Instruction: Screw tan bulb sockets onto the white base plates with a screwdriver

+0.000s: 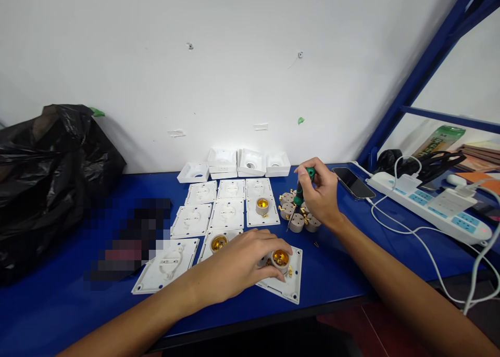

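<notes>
My left hand [250, 260] grips a round lamp socket [280, 259] with a brass-coloured inside, thumb and fingers on its sides. That socket sits on a square white plate [295, 287] near the table's front edge. Above the group of round beige sockets [297, 221], my right hand [318, 190] is closed around a screwdriver [299, 195] with a green and black handle, its shaft pointing down. Further white plates [191, 219] lie in rows to the left. Two of them carry brass-lined sockets, one at the right [262, 206] and one [219, 242] partly behind my left hand.
White square boxes [222, 162] stand along the wall. A black plastic bag [58, 185] fills the left side. At the right lie a phone [353, 182], a white power strip [429, 206] and loose white cables. A small brass piece [316, 244] lies near the beige sockets.
</notes>
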Demonstrator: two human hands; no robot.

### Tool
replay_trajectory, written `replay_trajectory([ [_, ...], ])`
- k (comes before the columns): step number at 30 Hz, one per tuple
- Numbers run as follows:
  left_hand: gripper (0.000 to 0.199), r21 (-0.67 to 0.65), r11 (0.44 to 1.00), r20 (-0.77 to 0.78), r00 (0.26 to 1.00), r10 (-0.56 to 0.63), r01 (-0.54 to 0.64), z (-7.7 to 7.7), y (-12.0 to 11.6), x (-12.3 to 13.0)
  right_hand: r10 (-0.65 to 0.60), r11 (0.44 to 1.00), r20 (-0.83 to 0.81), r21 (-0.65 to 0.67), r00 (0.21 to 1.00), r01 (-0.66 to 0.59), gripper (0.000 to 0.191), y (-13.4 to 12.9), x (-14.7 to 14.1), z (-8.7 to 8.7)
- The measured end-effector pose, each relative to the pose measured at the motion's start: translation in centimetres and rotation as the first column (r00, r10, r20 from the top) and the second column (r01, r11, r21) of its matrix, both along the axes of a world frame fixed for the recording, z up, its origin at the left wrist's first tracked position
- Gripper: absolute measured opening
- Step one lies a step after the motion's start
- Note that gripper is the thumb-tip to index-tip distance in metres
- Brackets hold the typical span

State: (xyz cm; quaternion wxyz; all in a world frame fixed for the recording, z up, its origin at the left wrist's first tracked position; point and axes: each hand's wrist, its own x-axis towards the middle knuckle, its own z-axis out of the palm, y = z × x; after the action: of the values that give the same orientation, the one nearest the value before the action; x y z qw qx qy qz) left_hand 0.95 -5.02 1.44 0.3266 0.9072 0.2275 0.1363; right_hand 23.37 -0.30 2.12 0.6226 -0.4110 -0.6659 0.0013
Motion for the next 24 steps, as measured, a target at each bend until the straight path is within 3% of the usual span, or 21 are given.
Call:
replay_trajectory([
  [9, 0.013, 0.205, 0.975, -0.157, 0.986, -0.051, 0.083, 0.9, -1.1, 0.4, -0.015, 1.0, 0.023, -0.012, 1.0, 0.015, 0.015, 0.1, 0.2, -0.3],
  [11, 0.02, 0.257, 0.963, -0.167, 0.985, -0.041, 0.084, 1.0, -1.4, 0.4, -0.014, 1.0, 0.025, -0.016, 1.0, 0.015, 0.015, 0.1, 0.2, -0.4],
  [13, 0.042, 0.296, 0.952, -0.163, 0.986, -0.026, 0.074, 1.2, -1.5, 0.0, -0.012, 1.0, 0.024, -0.018, 1.0, 0.012, 0.016, 0.1, 0.2, -0.4],
  [15, 0.06, 0.317, 0.948, -0.166, 0.986, 0.019, 0.035, 1.6, -1.2, -1.1, -0.012, 1.0, 0.017, -0.017, 1.0, 0.012, 0.016, 0.0, 0.2, -0.3],
  [18, 0.052, 0.343, 0.934, -0.178, 0.969, 0.171, -0.101, 2.2, -0.1, -3.9, -0.013, 1.0, 0.008, -0.016, 1.0, 0.013, 0.017, 0.0, 0.2, -0.2],
  [20, 0.063, 0.334, 0.927, -0.239, 0.936, 0.259, -0.172, 2.2, 1.1, -6.1, -0.011, 1.0, 0.006, -0.016, 1.0, 0.011, 0.017, 0.0, 0.1, -0.2],
  [24, 0.06, 0.228, 0.951, -0.344, 0.896, 0.28, -0.209, 1.3, 2.6, -9.4, -0.008, 1.0, 0.003, -0.017, 1.0, 0.008, 0.018, 0.0, 0.0, -0.1],
])
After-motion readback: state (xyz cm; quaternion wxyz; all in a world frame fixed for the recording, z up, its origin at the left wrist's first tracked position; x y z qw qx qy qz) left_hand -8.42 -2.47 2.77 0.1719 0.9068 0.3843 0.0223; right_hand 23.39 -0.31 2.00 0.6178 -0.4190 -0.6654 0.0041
